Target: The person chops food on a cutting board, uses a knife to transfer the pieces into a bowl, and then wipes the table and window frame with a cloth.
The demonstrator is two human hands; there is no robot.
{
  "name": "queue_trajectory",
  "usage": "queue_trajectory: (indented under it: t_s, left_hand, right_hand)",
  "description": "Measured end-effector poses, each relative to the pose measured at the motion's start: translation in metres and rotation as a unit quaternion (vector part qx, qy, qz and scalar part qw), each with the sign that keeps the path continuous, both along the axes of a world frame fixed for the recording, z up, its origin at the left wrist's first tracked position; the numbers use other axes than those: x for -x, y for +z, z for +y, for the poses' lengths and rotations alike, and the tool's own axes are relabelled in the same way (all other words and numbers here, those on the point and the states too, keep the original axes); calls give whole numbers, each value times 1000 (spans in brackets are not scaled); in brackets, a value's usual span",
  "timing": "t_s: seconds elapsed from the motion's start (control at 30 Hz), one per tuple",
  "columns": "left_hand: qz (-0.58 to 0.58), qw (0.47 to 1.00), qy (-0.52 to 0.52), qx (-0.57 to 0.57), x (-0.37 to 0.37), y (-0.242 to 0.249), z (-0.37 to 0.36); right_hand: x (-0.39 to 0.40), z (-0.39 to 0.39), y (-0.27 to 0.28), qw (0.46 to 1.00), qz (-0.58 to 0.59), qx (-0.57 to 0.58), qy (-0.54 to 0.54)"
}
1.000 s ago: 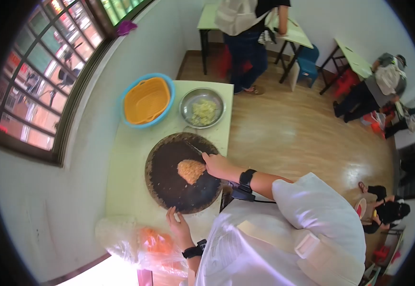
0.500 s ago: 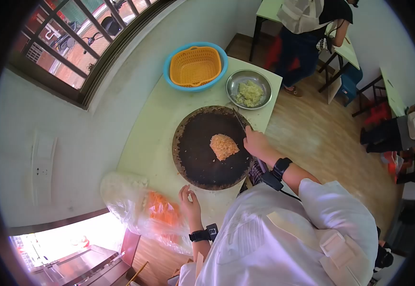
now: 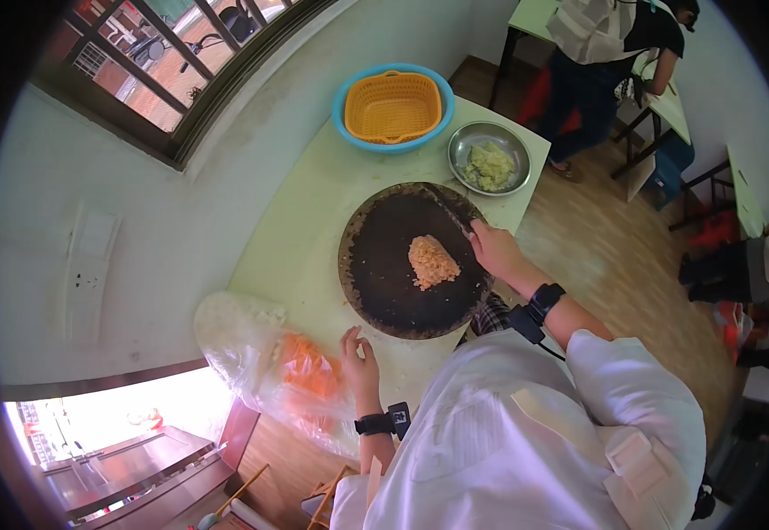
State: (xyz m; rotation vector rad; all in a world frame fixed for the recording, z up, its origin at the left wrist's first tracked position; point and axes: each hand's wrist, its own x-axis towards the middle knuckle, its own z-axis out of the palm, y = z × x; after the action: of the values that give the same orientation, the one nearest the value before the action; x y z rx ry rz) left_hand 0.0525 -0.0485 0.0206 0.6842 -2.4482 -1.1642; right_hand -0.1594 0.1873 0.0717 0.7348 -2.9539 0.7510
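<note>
My right hand [image 3: 497,249] is closed around the handle of a knife [image 3: 448,208], whose dark blade shows nearly edge-on over the upper right part of the round chopping board [image 3: 369,305]. An orange-pink heap of minced food [image 3: 433,262] sits on the board, left of and below that hand. Small crumbs lie scattered around the heap. Beside the board's lower left edge, my left hand [image 3: 360,360] is open, fingers loosely bent and apart, holding nothing. Close to its left is a clear plastic bag [image 3: 309,364] with orange and pale contents.
A metal bowl [image 3: 521,175] of chopped pale green food stands at the table's [image 3: 292,243] far right corner. Beside it, a yellow basket [image 3: 392,106] sits in a blue basin [image 3: 339,117]. Another person [image 3: 570,97] leans over a table behind; a second person [image 3: 760,265] stands farther right.
The view has shifted, so the table and board appear farther right and slightly higher. The knife is still in my right hand, with more of its blade's length visible. The left hand stays empty.
</note>
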Motion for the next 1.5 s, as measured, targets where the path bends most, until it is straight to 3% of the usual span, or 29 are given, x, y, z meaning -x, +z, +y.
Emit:
queue_trajectory:
  t_s: [0.07, 0.17, 0.23, 0.33, 0.47, 0.53, 0.67, 0.8, 1.0, 1.2, 1.27, 1.33, 1.4, 1.5]
  left_hand:
    - [-39, 999, 1, 1, -3, -2, 2]
    - [-64, 998, 6, -20, -3, 7, 9]
    - [-64, 998, 6, -11, -2, 8, 10]
    - [-48, 999, 9, -10, 1, 8, 10]
    - [-71, 996, 15, -45, -1, 15, 14]
    - [-66, 997, 11, -33, -3, 4, 13]
    - [-65, 997, 20, -42, -2, 8, 16]
    - [-42, 999, 22, -10, -7, 1, 10]
    - [-56, 997, 55, -25, -14, 4, 9]
    - [-53, 995, 80, -36, -18, 8, 13]
    - [-52, 994, 88, -33, -18, 9, 14]
    - [-63, 992, 99, -35, -17, 13, 17]
    - [-75, 990, 111, -37, -17, 17, 19]
    - [-83, 988, 129, -34, -17, 18, 23]
  right_hand:
    - [0, -2, 4, 998, 26, 54, 16]
    - [-4, -11, 9, 999, -18, 2, 28]
    - [6, -14, -5, 996, -76, -38, -18]
    - [15, -13, -9, 991, -65, -114, -23]
    - [-2, -13, -5, 983, -65, -135, 103]
    - [-14, -18, -7, 983, -101, -117, 95]
    - [-15, -23, -9, 988, -94, -96, 72]
    - [6, -18, -15, 997, -13, -80, 18]
    - [7, -8, -17, 966, 53, -153, 202]
    - [50, -29, -22, 988, 54, -97, 111]
    - [63, -39, -24, 971, 113, -81, 197]
    - [72, -48, -20, 957, 79, -122, 250]
    - [80, -49, -12, 908, 97, -164, 373]
    - [95, -37, -13, 866, 91, -159, 465]
